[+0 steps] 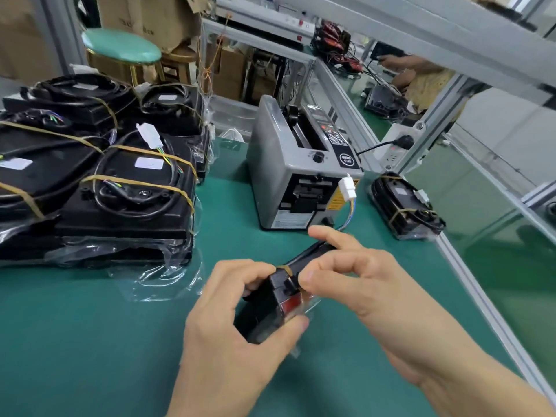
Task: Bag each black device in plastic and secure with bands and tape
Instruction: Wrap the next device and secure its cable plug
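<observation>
The left hand (237,320) has its fingers (255,273) curled over the near end of a black device (270,308), with the thumb clamped against its lower side, so it grips the device just above the green desk (90,341). The right hand (358,281) pinches with thumb and bent middle fingers at a tan rubber band (287,269) crossing the device's top edge, while its index finger points out straight. Clear plastic wraps the device's near end. A white connector (347,188) on coloured wires rises behind the hands, in front of a grey tape dispenser (298,167). To the left lies a stack of bagged, banded devices (99,182); to the right, near the desk's edge, lies one more banded device (406,206).
</observation>
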